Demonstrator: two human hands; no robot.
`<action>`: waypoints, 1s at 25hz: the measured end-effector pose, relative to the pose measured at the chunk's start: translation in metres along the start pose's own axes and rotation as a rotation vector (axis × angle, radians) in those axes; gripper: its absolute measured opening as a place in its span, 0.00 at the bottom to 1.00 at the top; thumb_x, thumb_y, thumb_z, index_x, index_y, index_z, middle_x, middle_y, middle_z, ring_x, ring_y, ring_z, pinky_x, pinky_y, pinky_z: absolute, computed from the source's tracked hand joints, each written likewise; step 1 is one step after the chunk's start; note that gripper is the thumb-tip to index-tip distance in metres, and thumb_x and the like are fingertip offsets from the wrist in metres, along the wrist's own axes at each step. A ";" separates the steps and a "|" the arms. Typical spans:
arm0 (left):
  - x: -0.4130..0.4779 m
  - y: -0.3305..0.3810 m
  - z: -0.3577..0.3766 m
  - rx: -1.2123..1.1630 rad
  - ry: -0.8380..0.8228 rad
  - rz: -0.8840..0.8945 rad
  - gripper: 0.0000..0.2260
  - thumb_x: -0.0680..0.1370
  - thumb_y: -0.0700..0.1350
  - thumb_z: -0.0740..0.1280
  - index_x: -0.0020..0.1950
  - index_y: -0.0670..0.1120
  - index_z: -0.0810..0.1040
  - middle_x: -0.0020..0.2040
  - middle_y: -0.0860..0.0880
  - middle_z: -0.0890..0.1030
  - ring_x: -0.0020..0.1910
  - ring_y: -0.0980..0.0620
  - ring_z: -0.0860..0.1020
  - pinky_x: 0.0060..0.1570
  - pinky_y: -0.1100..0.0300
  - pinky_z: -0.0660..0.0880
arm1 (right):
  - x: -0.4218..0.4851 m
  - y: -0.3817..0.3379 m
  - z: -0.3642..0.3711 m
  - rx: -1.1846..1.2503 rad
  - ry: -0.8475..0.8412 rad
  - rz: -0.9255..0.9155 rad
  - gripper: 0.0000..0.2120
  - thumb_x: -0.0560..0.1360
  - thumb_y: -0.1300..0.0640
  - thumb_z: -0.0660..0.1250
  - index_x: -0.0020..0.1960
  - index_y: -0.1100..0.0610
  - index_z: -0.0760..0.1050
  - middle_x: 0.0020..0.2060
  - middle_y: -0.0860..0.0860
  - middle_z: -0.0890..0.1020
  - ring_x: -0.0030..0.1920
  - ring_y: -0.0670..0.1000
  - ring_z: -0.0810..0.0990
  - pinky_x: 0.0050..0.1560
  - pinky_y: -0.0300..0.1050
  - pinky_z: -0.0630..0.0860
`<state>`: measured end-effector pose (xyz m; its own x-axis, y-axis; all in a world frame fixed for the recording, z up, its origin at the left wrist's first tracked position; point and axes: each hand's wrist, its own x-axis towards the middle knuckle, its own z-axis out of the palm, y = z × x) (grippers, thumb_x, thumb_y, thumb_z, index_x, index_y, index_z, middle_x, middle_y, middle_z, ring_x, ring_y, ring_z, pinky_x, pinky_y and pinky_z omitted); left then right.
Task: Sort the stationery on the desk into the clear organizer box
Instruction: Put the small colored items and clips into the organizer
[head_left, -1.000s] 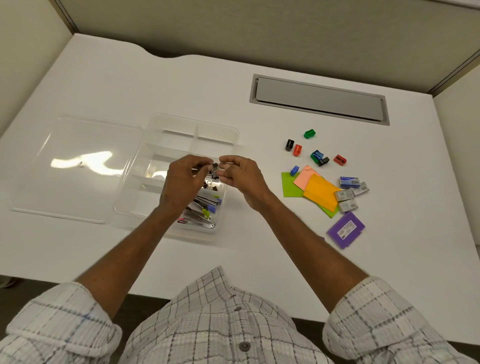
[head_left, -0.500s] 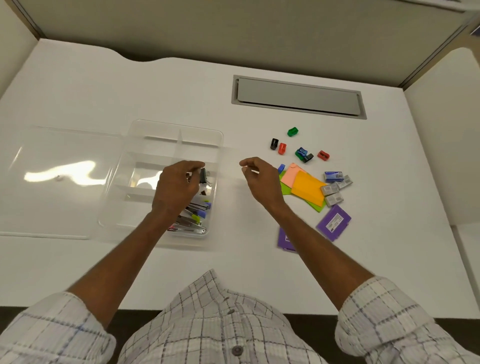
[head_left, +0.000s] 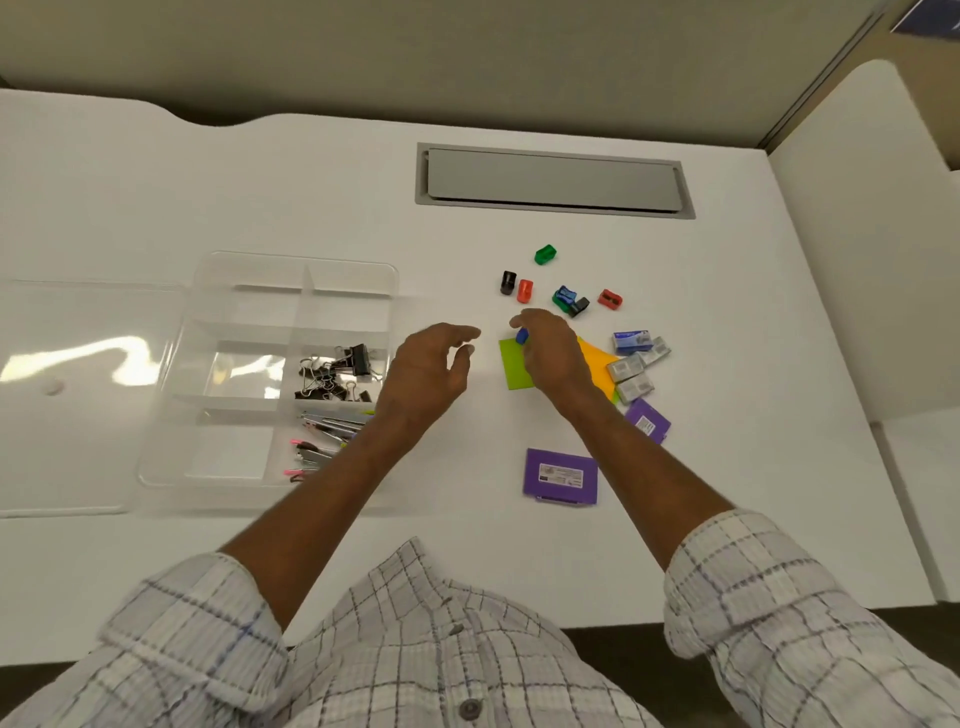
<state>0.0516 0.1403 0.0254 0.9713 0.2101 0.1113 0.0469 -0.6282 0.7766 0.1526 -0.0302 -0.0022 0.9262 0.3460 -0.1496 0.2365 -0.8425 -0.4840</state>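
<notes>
Right hand (head_left: 551, 354) pinches the blue sharpener (head_left: 522, 336), well right of the organizer box (head_left: 249, 259). Left hand (head_left: 430, 370) hovers just right of that box, fingers loosely spread, empty. Sharpener judged light, rigid, smooth: grip across its flat sides.

An organizer box (head_left: 218, 266) sits on the desk (head_left: 260, 182), its lid (head_left: 78, 426) just left. Binder clips (head_left: 337, 371) and pens (head_left: 324, 431) lie inside it. Sharpeners (head_left: 545, 254), sticky notes (head_left: 514, 370) and staple boxes (head_left: 631, 366) lie to its right.
</notes>
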 end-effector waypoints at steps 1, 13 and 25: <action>0.004 0.001 0.005 0.005 -0.020 -0.020 0.11 0.79 0.42 0.67 0.60 0.47 0.82 0.56 0.50 0.84 0.54 0.51 0.82 0.56 0.49 0.78 | 0.003 0.002 -0.001 -0.014 -0.005 -0.002 0.19 0.77 0.70 0.61 0.65 0.59 0.77 0.64 0.55 0.78 0.65 0.56 0.75 0.66 0.43 0.67; 0.033 0.004 0.039 -0.281 -0.080 -0.240 0.14 0.79 0.41 0.69 0.64 0.41 0.79 0.55 0.43 0.84 0.52 0.47 0.83 0.54 0.47 0.81 | 0.014 0.000 -0.022 0.547 -0.086 -0.032 0.10 0.76 0.53 0.72 0.53 0.57 0.85 0.44 0.52 0.87 0.45 0.49 0.86 0.51 0.46 0.83; 0.045 0.003 0.026 -0.230 0.007 -0.359 0.13 0.78 0.36 0.67 0.61 0.45 0.83 0.56 0.46 0.85 0.53 0.51 0.83 0.52 0.76 0.72 | 0.075 0.004 -0.020 -0.123 -0.113 -0.032 0.26 0.78 0.55 0.69 0.73 0.57 0.69 0.69 0.58 0.74 0.70 0.59 0.70 0.70 0.51 0.66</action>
<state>0.1017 0.1285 0.0163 0.9014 0.3903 -0.1875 0.3275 -0.3312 0.8849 0.2286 -0.0163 0.0023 0.8805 0.4116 -0.2351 0.3058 -0.8722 -0.3817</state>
